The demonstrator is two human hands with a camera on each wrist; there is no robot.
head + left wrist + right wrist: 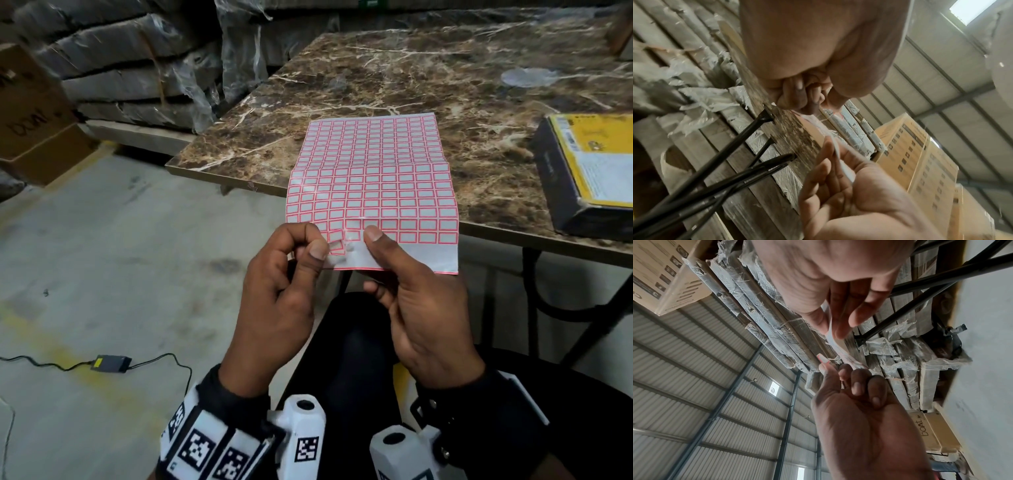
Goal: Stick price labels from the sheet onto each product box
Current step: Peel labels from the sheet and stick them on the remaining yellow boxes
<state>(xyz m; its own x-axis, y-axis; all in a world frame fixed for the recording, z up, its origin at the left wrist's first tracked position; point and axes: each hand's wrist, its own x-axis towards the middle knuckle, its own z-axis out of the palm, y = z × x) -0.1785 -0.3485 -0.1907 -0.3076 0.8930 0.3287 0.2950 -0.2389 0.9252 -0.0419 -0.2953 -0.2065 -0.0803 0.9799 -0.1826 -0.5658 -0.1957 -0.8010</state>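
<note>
Label sheet (371, 192) pinched at its near edge by the right hand (423, 308) — one label (336, 246) (half-lifted) nipped in the left hand (279, 301) — box (589, 174) well apart, bare table (394, 78) between.

The label sheet (371, 192) I hold looks like thin paper with a slight sheen, creased across its middle; its labels are pale with red printed borders. One peeled label (823, 359) at my left thumb tip curls like thin paper. The table (428, 85) has a glossy top patterned like brown marble with pale veins, and its legs (715, 162) look like black-painted metal rod. At the table's right edge, the product box (589, 174) looks like smooth printed card, dark on the sides and yellow on top. Behind the table's far edge, stacked bundles (137, 68) are wrapped in crinkled, shiny clear plastic film. The floor (120, 257) is matt, scuffed concrete.
</note>
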